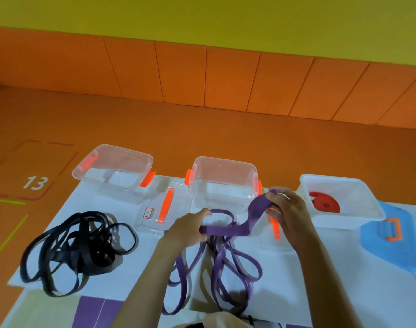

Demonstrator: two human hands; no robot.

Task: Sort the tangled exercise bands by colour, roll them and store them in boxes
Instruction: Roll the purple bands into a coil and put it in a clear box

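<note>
Both hands grip the purple band (228, 229): left hand (190, 229) pinches a loop, right hand (288, 213) holds the end. Rolling probably just starting. Next: wind tight, drop in the middle box (223, 183).

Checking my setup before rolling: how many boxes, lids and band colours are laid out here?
Boxes: 3 (left clear box, middle clear box, white box)
Lids: 3 (left clear lid, right clear lid, blue lid)
Band colours: 3 (black bands, purple bands, red band)
Total: 9

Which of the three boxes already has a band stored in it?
The white box on the far right: a rolled red band lies inside. The left clear box and the middle clear box look empty.
</note>
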